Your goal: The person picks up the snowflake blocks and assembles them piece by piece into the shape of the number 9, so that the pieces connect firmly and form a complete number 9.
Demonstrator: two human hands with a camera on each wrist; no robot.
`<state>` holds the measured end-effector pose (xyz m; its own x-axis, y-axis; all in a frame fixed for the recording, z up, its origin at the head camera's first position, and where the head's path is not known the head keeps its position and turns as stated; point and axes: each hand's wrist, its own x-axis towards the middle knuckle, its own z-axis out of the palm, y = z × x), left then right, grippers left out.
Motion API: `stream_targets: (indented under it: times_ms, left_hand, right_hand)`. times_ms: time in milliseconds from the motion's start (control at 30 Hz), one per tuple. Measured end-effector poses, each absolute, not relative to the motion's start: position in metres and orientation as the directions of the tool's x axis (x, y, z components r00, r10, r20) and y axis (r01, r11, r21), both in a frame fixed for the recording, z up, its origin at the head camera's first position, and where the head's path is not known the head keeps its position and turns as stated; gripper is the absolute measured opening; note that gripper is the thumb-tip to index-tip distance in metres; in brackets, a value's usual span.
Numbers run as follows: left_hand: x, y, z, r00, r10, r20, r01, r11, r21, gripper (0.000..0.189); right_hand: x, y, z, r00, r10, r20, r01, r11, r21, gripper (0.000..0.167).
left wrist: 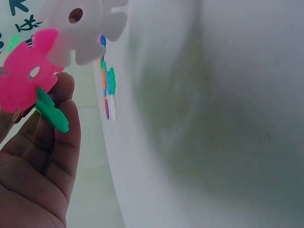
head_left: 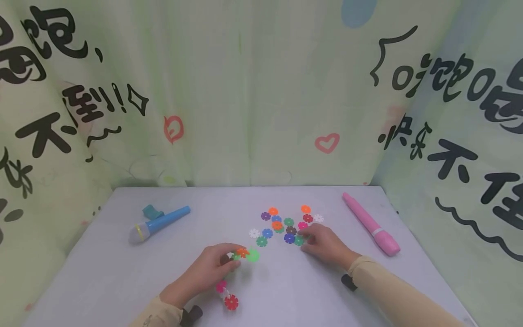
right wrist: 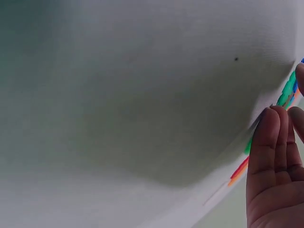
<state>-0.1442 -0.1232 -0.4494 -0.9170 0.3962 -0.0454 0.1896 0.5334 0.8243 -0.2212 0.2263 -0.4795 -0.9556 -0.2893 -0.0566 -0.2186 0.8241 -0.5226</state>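
Firstly, left hand (head_left: pixel 210 265): thumb and fingers pinched a string of flower discs (head_left: pixel 242 252), near-left of the disc cluster (head_left: pixel 277 225). Its light green disc (head_left: pixel 253 255) stood on the side facing the cluster, its red disc (head_left: pixel 231 302) at the end nearer the person; the long axis, partly hidden by the hand, apparently slanted between these two. Right hand (head_left: pixel 327 243): at the cluster's right edge, thumb and fingertips parted about a green disc (head_left: pixel 299 240); whether they touched it could not be told. This hand was the nearer to the cluster, most of which lay leftward of its fingertips. Outward: pink microphone-shaped toy (head_left: pixel 369 222), right of the cluster; blue toy microphone (head_left: pixel 167 221), left of it, with a teal piece (head_left: pixel 152 212) close by. White table (head_left: pixel 102 272), beneath the cluster; printed curtain (head_left: pixel 253 91), beyond it.
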Motion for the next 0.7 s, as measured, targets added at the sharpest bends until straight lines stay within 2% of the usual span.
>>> stream_targets:
  times_ms: [200,433,700]
  left_hand:
    - [-0.145,-0.124,-0.451,-0.914,0.402,-0.051,0.183,0.521,0.834,0.038]
    - [-0.147,-0.125,-0.452,-0.913,0.404,-0.05,0.182,0.515,0.838,0.037]
    - [-0.146,-0.126,-0.452,-0.915,0.4,-0.046,0.185,0.519,0.835,0.037]
  right_hand:
    - [-0.224,0.216,-0.48,-0.948,-0.306,-0.083,-0.236,0.857,-0.458,0.035]
    - [-0.223,0.213,-0.474,-0.96,-0.255,-0.116,-0.175,0.869,-0.464,0.032]
    - [-0.218,0.213,-0.472,-0.968,-0.231,-0.1,-0.15,0.849,-0.507,0.026]
